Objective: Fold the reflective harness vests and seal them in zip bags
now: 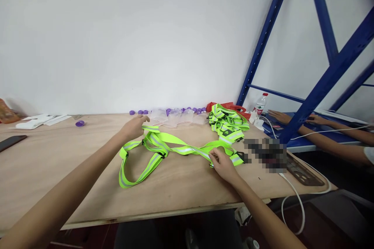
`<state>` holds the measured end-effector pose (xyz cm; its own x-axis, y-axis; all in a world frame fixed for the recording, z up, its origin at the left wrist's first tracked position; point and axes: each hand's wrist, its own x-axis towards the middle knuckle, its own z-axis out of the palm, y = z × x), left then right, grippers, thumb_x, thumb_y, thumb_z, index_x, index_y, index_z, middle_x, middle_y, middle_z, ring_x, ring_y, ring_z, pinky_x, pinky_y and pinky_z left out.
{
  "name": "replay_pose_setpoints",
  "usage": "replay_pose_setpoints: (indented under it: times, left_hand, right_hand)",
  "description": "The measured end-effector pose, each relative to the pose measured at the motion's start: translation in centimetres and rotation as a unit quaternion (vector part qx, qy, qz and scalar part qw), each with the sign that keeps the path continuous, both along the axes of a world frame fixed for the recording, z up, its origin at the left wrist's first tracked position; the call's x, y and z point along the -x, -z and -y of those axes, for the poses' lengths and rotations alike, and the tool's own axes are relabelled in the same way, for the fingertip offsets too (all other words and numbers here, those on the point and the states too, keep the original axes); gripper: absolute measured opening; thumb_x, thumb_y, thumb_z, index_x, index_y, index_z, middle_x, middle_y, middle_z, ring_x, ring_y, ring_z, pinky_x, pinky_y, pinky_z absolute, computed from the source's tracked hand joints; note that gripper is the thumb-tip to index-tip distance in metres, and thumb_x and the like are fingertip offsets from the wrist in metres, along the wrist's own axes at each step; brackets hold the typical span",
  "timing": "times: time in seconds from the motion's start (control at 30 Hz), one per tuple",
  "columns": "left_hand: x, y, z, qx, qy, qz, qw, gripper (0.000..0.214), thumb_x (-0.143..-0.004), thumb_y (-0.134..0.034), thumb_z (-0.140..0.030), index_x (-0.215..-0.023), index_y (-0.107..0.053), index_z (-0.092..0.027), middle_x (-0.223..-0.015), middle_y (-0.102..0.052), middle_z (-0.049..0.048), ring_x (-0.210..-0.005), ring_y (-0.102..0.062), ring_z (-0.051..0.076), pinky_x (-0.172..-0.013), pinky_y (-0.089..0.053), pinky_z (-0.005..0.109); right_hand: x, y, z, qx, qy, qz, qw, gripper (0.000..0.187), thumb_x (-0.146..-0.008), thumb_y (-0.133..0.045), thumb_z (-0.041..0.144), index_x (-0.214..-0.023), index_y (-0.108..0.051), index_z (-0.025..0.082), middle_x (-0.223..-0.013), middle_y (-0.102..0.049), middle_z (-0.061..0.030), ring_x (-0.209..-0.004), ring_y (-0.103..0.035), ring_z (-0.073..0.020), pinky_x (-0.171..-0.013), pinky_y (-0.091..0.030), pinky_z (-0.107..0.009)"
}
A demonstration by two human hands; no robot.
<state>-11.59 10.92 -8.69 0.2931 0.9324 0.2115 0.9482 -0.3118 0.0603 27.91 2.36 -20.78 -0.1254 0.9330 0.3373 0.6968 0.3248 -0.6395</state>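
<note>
The wooden table (187,188) ran across the lower half of the frame, and a blue rack (317,97) slanted through its right side. In the middle of the frame, on the wood, lay my bright green strap (182,149), with an open loop toward the left and a crossed, twisted-looking stretch toward the right. Beyond its right end, right of centre, sat a heap of similar straps (228,122), crumpled together just in front of a red bag (233,106).

The twist was my main worry: a hard pull from either side could have tightened it instead of letting the bands lie flat. The right end was also close enough to the heap for a stray band to catch, and a careless tug toward me might have drawn the loop over the table's front edge.

My left hand (136,126), left of centre, was loosely bent at the strap's upper end; I cannot tell whether the fingers gripped it. My right hand (223,163), right of centre, was narrow, thumb and fingertips close together at the band's edge, though whether they pinched it I cannot tell. Smallest was a black buckle (162,155) on the loop, a likely snag
</note>
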Motion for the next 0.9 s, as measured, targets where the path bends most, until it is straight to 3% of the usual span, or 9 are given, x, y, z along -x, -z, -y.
replay_pose_setpoints:
  times: [0.2, 0.37, 0.47, 0.6, 0.67, 0.8, 0.9]
  left_hand:
    - [2.1, -1.9, 0.0, 0.027, -0.08, 0.057, 0.995, 0.049, -0.061, -0.056, -0.015, -0.109, -0.063, -0.021, -0.12, -0.06, 0.0134, -0.109, -0.061, 0.035, -0.086, -0.05, 0.042]
    - [2.6, -2.7, 0.3, 0.144, -0.094, 0.158, 0.972, 0.017, -0.054, -0.068, -0.025, -0.071, -0.065, -0.021, -0.078, -0.068, 0.007, -0.087, -0.066, 0.032, -0.077, -0.054, 0.04]
    - [2.0, -2.4, 1.4, 0.225, -0.074, 0.257, 0.937, 0.019, -0.059, -0.07, -0.037, -0.066, -0.064, -0.02, -0.073, -0.07, 0.0076, -0.08, -0.069, 0.029, -0.07, -0.056, 0.037]
    - [0.3, -0.8, 2.8, 0.284, -0.03, 0.404, 0.869, 0.037, -0.072, -0.061, -0.054, -0.081, -0.064, -0.018, -0.093, -0.075, 0.012, -0.09, -0.071, 0.025, -0.076, -0.057, 0.033]
    - [-0.5, -0.2, 3.1, 0.302, -0.026, 0.451, 0.839, 0.043, -0.074, -0.06, -0.058, -0.084, -0.062, -0.017, -0.087, -0.075, 0.012, -0.087, -0.072, 0.025, -0.072, -0.056, 0.032]
    - [-1.1, -0.1, 3.1, 0.362, -0.035, 0.479, 0.799, 0.046, -0.071, -0.07, -0.059, -0.085, -0.064, -0.016, -0.067, -0.068, 0.0049, -0.064, -0.069, 0.022, -0.054, -0.05, 0.027]
    - [-1.2, -0.4, 2.7, 0.404, -0.046, 0.471, 0.783, 0.049, -0.072, -0.072, -0.063, -0.085, -0.066, -0.015, -0.056, -0.06, 0.0016, -0.043, -0.056, 0.016, -0.04, -0.039, 0.023]
  right_hand:
    - [0.0, 0.0, 0.1, 0.005, 0.022, -0.008, 1.0, 0.019, -0.091, -0.043, 0.037, -0.077, -0.049, 0.025, -0.073, -0.066, -0.0036, -0.07, -0.062, -0.0239, -0.063, -0.041, -0.031]
    - [-0.2, 0.1, 0.0, 0.007, 0.04, -0.028, 0.999, 0.022, -0.092, -0.04, 0.041, -0.078, -0.046, 0.025, -0.075, -0.065, -0.0037, -0.069, -0.061, -0.0235, -0.063, -0.04, -0.031]
    - [-0.2, 0.2, 0.1, 0.005, 0.033, -0.041, 0.999, 0.021, -0.091, -0.041, 0.041, -0.077, -0.045, 0.025, -0.073, -0.063, -0.0034, -0.069, -0.06, -0.0233, -0.064, -0.041, -0.031]
    - [-0.2, 0.4, 0.2, 0.004, 0.019, -0.064, 0.998, 0.022, -0.092, -0.039, 0.042, -0.08, -0.046, 0.025, -0.075, -0.061, -0.003, -0.071, -0.061, -0.0228, -0.068, -0.046, -0.032]
    - [-0.4, 0.6, 0.3, 0.006, 0.021, -0.077, 0.997, 0.024, -0.093, -0.037, 0.044, -0.082, -0.046, 0.025, -0.075, -0.06, -0.0022, -0.07, -0.061, -0.0221, -0.068, -0.049, -0.032]
    - [-1.1, 0.5, 0.2, 0.01, 0.047, -0.099, 0.994, 0.027, -0.095, -0.032, 0.048, -0.089, -0.046, 0.025, -0.076, -0.059, -0.0015, -0.072, -0.063, -0.0228, -0.066, -0.05, -0.033]
    - [-1.3, 0.0, 0.4, 0.012, 0.049, -0.1, 0.994, 0.028, -0.096, -0.033, 0.049, -0.09, -0.046, 0.025, -0.074, -0.059, -0.0003, -0.07, -0.063, -0.0225, -0.066, -0.049, -0.032]
